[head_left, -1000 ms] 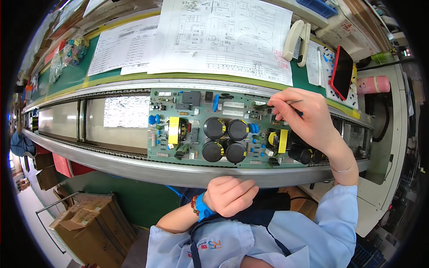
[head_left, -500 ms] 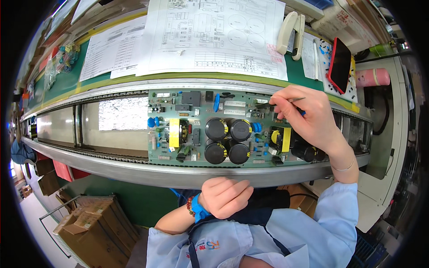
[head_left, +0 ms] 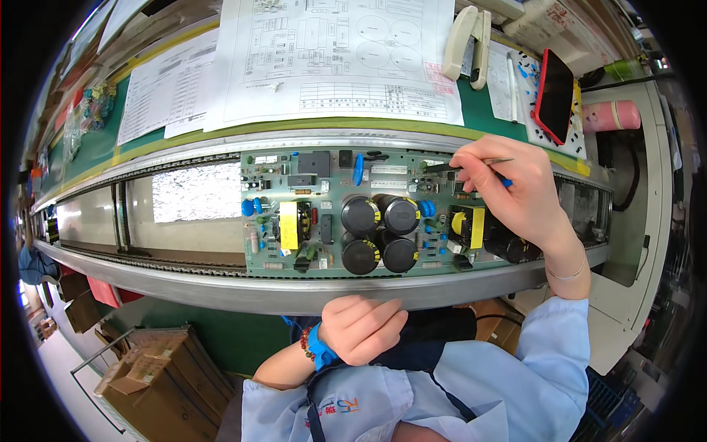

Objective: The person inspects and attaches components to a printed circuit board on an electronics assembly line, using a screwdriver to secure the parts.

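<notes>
A green circuit board [head_left: 342,259] lies across the conveyor rails, crowded with parts. Four round black capacitors [head_left: 361,214] stand at its middle, with a yellow-wrapped transformer [head_left: 290,225] to their left and another [head_left: 477,227] to their right. Over the upper right of the board, my right hand [head_left: 515,188] pinches slim dark tweezers [head_left: 443,167]. Their tip is down among small parts near the board's far edge; whether it grips one is too small to tell. My left hand [head_left: 362,328] is curled into a loose fist by the near rail, with nothing visible in it.
Metal rails [head_left: 184,293] run left to right under the board. Beyond them are a printed drawing [head_left: 331,66], a cream stapler-like tool [head_left: 468,48], a red-edged phone [head_left: 554,96] and a pink cylinder [head_left: 613,116]. Cardboard boxes [head_left: 158,383] stand at lower left.
The view has shifted slightly. My right hand stays over the board's upper right, with the tweezers turned a little and their tip still low. My left hand remains curled at the near rail.
</notes>
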{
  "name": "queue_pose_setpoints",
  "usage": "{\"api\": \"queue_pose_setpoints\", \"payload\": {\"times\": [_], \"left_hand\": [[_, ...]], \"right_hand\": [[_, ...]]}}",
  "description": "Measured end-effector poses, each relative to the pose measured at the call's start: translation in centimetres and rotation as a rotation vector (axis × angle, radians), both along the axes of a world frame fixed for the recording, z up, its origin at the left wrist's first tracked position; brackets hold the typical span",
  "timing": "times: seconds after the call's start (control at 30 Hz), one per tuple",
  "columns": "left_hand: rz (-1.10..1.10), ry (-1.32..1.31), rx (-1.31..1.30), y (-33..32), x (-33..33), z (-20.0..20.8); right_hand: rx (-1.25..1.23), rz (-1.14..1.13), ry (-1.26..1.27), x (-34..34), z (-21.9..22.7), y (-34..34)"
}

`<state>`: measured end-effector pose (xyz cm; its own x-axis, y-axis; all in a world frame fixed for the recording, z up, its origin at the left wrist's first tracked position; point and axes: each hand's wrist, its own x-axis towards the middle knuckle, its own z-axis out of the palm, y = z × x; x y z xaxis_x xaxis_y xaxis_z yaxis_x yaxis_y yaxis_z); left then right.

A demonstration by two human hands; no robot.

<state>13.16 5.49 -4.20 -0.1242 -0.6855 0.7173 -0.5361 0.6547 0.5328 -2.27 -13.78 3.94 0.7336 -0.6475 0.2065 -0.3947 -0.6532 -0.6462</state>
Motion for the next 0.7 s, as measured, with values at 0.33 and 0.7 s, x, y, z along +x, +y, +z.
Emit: {"api": "queue_pose_setpoints", "payload": {"times": [0.33,0.7], "left_hand": [[-0.021,-0.021,0.017,0.1,0.5,0.0],[0.002,-0.041,0.033,0.4,0.8,-0.2]], "right_hand": [[-0.001,0.009,0.015,-1.1,0.4,0.1],[0.033,-0.059,0.013,-3.5,0.0,0.6]]}}
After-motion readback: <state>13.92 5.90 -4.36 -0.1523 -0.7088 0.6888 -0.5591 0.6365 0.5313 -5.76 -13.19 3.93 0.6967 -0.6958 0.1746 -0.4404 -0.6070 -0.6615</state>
